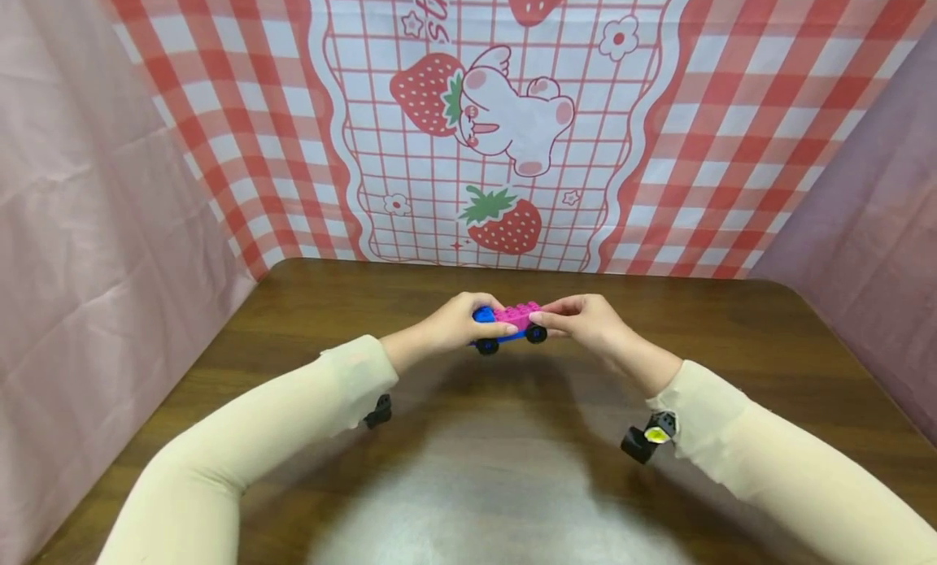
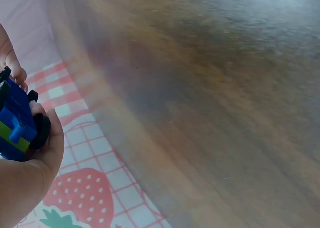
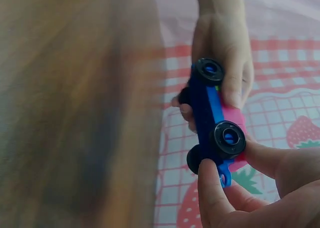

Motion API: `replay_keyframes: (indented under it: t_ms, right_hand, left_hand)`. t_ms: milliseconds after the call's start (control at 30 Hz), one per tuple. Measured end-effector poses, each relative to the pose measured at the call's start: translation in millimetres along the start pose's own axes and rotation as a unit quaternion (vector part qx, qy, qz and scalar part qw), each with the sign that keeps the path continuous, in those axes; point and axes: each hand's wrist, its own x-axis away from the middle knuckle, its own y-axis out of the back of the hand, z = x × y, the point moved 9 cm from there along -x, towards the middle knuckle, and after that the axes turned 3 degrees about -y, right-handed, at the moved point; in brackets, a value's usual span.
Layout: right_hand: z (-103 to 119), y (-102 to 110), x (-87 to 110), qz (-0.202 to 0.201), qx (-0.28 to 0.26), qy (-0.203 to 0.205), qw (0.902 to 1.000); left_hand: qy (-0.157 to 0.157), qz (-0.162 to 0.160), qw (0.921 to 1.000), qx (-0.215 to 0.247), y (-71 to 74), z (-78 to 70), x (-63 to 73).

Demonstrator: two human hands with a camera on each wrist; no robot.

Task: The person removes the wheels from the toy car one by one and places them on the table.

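Forearms (image 1: 761,447) stretch forward from both sides and slant inward, so that my left hand (image 1: 459,321) and right hand (image 1: 594,325) come together over the far part of the table (image 1: 739,345). Between them I hold one toy car (image 3: 207,110), raised off the tabletop. My left grip wraps the cab end, the thumb laid along the near side and the other fingers behind. My right grip is narrow, thumb and fingertips pinching the opposite end beside a wheel.

I count four black wheels (image 3: 229,139) on the car, two along each side, and one pink brick (image 1: 516,313) on top. One small blue loop (image 3: 226,179) sticks out at the end my right fingers pinch. Two black devices (image 1: 379,411) sit beneath my wrists, one at each cuff.

The body looks like smooth blue plastic, with a yellow-green band (image 2: 14,138) across the cab end; the brick is blocky with round studs, and the wheels are round with blue centres. Cream, soft-looking sleeves (image 1: 293,406) cover my arms. Under the car lies brown wood grain, glossy nearest me; behind it hangs a red-and-white checked cloth (image 1: 732,142) printed with strawberries.
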Motion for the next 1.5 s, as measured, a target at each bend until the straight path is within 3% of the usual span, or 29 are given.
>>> replay_keyframes:
  t_ms: [400, 600, 1167, 1333, 1500]
  right_hand:
    - [21.5, 12.9, -5.1, -0.020, -0.046, 0.008, 0.9987]
    - [28.4, 12.8, -5.4, -0.001, -0.096, 0.026, 0.9950]
    - [28.5, 12.9, 0.7, 0.039, -0.139, 0.040, 0.9888]
    - [30.7, 6.1, 4.2, 0.059, -0.135, 0.052, 0.9877]
    - [33.2, -0.1, 7.6, 0.061, -0.116, 0.075, 0.9885]
  left_hand:
    - [-0.012, 0.020, 0.9997, -0.009, -5.0, -16.1, -4.5]
    - [-0.017, -0.008, 0.9998, -0.001, -1.8, -17.4, -2.8]
    - [-0.007, -0.075, 0.9933, 0.087, 9.6, -16.9, -3.6]
    - [-0.001, -0.078, 0.9919, 0.100, 9.1, -19.9, -3.8]
    - [0.006, -0.061, 0.9938, 0.092, 2.5, -21.5, -2.5]
